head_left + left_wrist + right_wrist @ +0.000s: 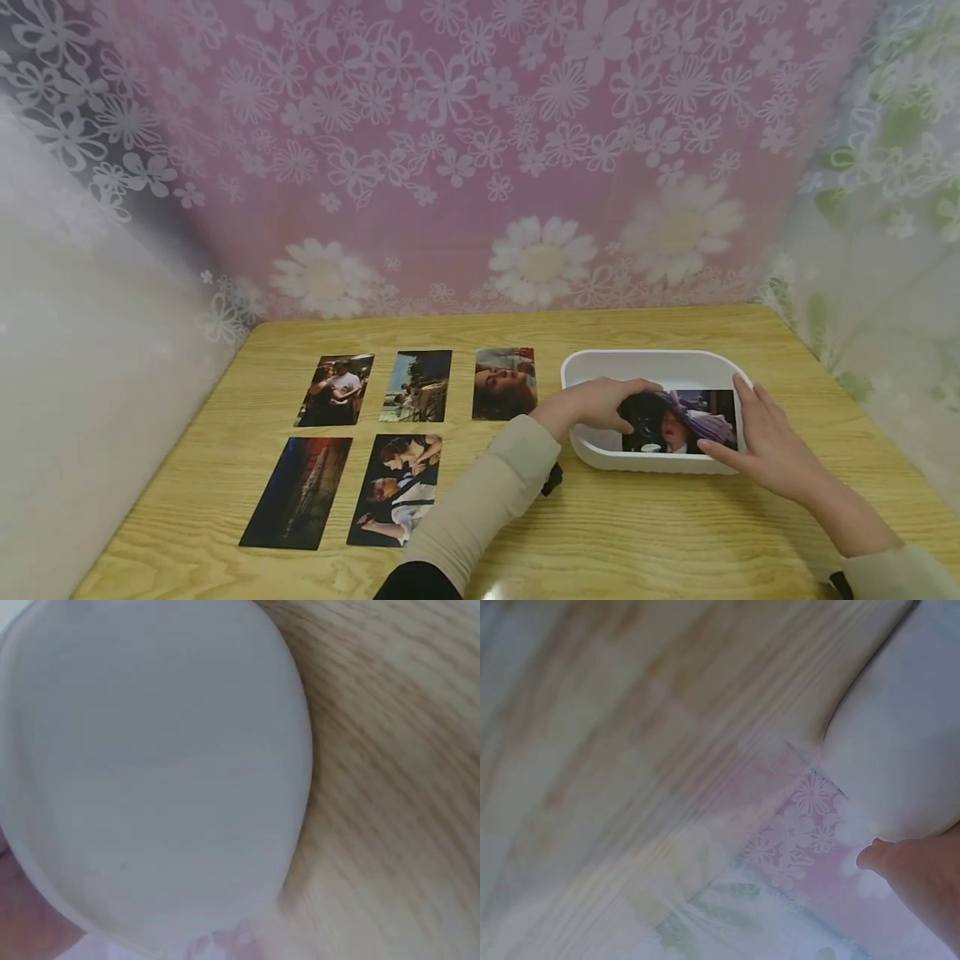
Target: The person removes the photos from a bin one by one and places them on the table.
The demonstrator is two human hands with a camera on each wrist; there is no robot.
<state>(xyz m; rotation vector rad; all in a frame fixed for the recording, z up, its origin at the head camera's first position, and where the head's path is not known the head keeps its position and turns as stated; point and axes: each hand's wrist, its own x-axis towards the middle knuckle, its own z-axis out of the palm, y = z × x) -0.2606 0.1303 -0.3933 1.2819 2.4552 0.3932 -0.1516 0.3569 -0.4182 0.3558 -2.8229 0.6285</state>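
Note:
A photo card (678, 421) showing a face under a wide purple hat lies at the right part of a white oval-cornered box (630, 357). My left hand (600, 402) reaches into the box and holds the card's left end, thumb near its lower corner and fingers at its top edge. At the other end my right hand (772, 437) grips the card, thumb over its lower edge and fingers by the box's right rim. In the right wrist view a finger (911, 866) shows beside the box's outer wall (900, 750). The left wrist view is mostly box wall (157, 765).
Left of the box, photo cards lie in two rows on the wooden table (637, 533): a dancing couple (335, 390), an outdoor scene (417, 386), a reclining face (504, 383), a dark ship-like picture (297, 493) and an embracing couple (396, 490). Flowered cloth (450, 167) hangs behind.

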